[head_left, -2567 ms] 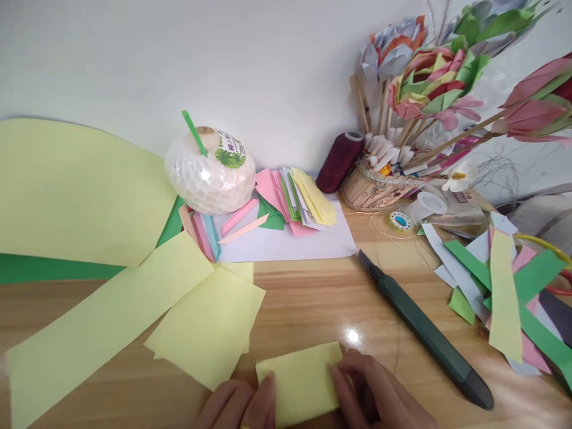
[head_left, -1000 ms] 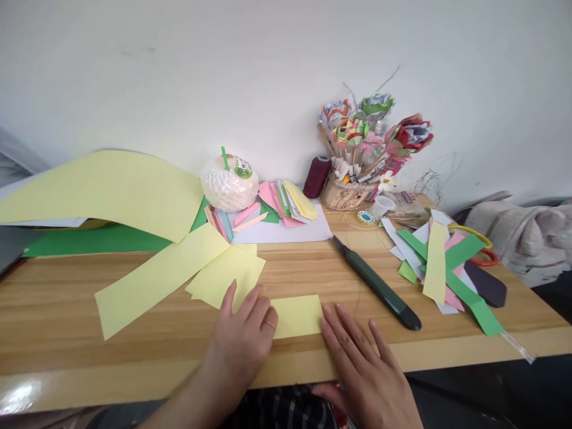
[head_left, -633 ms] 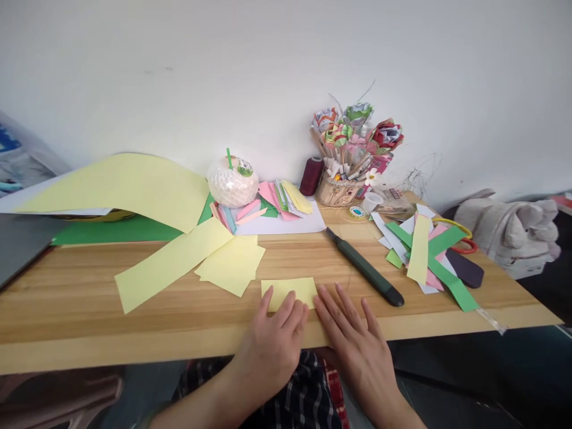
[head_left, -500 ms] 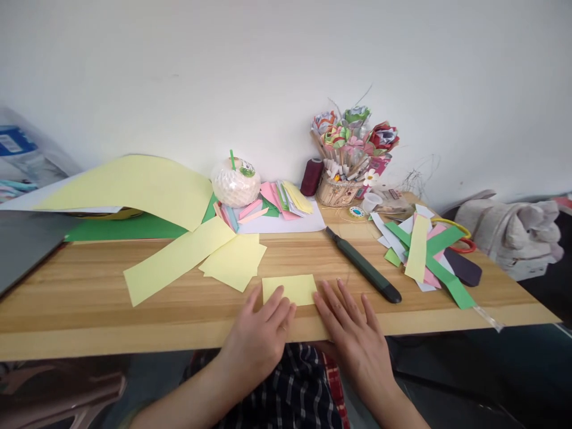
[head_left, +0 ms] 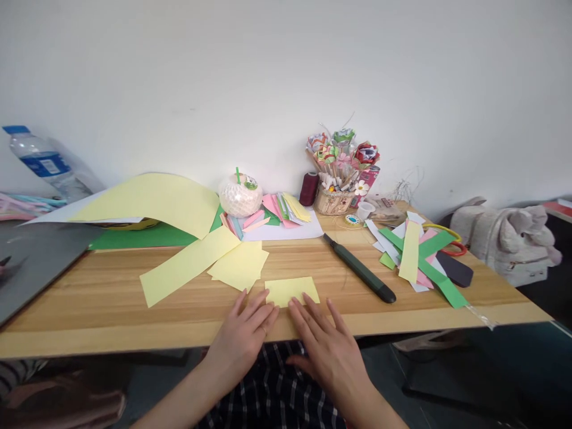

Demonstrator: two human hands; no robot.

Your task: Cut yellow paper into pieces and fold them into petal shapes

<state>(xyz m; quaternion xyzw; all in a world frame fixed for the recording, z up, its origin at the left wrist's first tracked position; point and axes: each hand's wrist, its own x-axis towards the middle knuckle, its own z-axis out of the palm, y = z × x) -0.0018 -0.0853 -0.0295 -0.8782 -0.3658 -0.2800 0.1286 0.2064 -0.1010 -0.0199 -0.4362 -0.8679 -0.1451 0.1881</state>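
A small yellow paper rectangle (head_left: 292, 289) lies flat near the table's front edge. My left hand (head_left: 245, 330) rests at its lower left corner, fingers stretched out and touching the paper's edge. Over the lower right part of the paper lie the fingertips of my right hand (head_left: 328, 345), fingers spread. Up and to the left are a stack of yellow squares (head_left: 243, 266) and a long yellow strip (head_left: 190, 266). A dark green cutter (head_left: 361, 269) lies to the right.
Cut paper strips (head_left: 440, 280) are piled at the right. Behind stand a basket (head_left: 330, 201) with paper flowers, a maroon thread spool (head_left: 308, 189) and a net-wrapped round object (head_left: 241, 196). A laptop (head_left: 40, 262) and a bottle (head_left: 49, 161) are on the left.
My left hand has drawn back toward the paper's lower left corner. My right hand has moved left onto the paper's lower edge. The view has shifted, showing more of the bottle.
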